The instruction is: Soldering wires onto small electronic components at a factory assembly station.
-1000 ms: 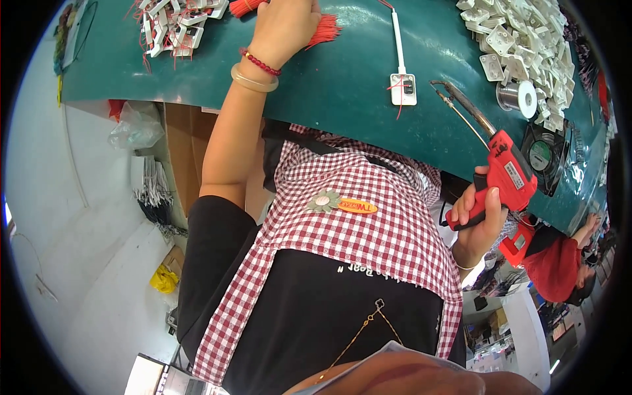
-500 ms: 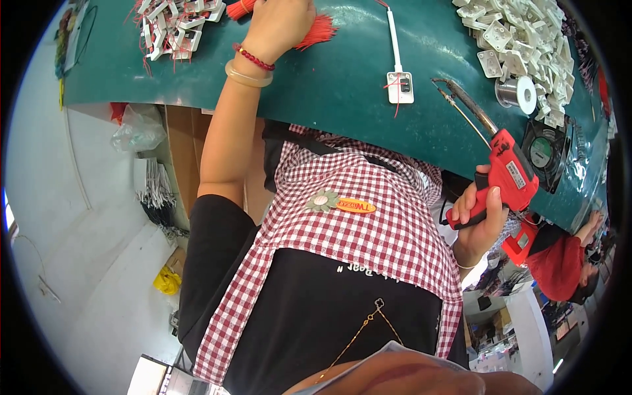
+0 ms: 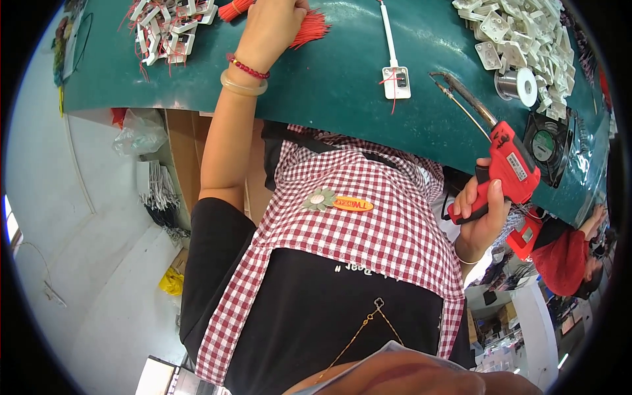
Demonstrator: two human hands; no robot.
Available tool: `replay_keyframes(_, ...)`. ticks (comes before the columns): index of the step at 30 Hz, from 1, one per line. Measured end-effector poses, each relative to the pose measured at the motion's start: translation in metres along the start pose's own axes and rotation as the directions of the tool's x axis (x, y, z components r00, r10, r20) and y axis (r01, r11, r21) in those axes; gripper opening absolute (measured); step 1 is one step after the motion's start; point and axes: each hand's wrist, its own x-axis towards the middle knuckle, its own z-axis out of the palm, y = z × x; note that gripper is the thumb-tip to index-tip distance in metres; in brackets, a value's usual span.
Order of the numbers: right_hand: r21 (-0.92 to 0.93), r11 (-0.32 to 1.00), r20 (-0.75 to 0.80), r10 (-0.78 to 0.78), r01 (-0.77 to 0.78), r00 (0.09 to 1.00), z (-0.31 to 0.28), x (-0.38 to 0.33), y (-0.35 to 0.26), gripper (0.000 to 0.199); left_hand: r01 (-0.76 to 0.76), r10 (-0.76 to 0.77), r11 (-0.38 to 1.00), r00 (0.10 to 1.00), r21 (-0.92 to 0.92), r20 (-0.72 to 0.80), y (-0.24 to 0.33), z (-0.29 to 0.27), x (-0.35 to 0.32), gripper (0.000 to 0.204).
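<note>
My right hand (image 3: 484, 210) is wrapped around the grip of a red soldering gun (image 3: 503, 164), held just off the near edge of the green table (image 3: 342, 85), its long metal tip (image 3: 461, 99) reaching over the top towards a small white switch plate (image 3: 397, 82) with a thin red lead on it. My left hand (image 3: 273, 26) is up at the far side, fingers closed down on a bundle of red wires (image 3: 309, 29); how much of it they grip I cannot tell from here.

Beside the tip sits a spool of solder (image 3: 520, 85), behind it a heap of white plates (image 3: 520, 33), and right of the gun a small black fan (image 3: 546, 145). Another pile of wired plates (image 3: 168, 26) lies left of my left hand.

My worry is the tip: it hangs near the white cable (image 3: 387, 29) and the spool, and I judge a careless swing could scorch either. Pulling at the bundle could also scatter loose wires.
</note>
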Motion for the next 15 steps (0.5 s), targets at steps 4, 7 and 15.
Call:
replay_keyframes(4,-0.009,1.000,-0.022,-0.001,0.001,1.000,0.000,0.000,0.002,0.041,0.236,-0.425,0.762,0.884,0.603,0.193,0.056,0.003,0.025,0.010)
replay_keyframes(7,-0.014,1.000,-0.019,0.013,-0.014,1.000,0.002,-0.001,0.000,0.041,0.448,-0.456,0.888,0.832,0.103,0.315,0.069,0.026,0.010,0.009)
replay_keyframes(15,-0.089,0.994,-0.002,0.067,-0.067,0.998,0.009,-0.003,0.000,0.040,0.231,-0.252,0.967,0.936,0.112,0.246,0.103,0.079,-0.022,0.011)
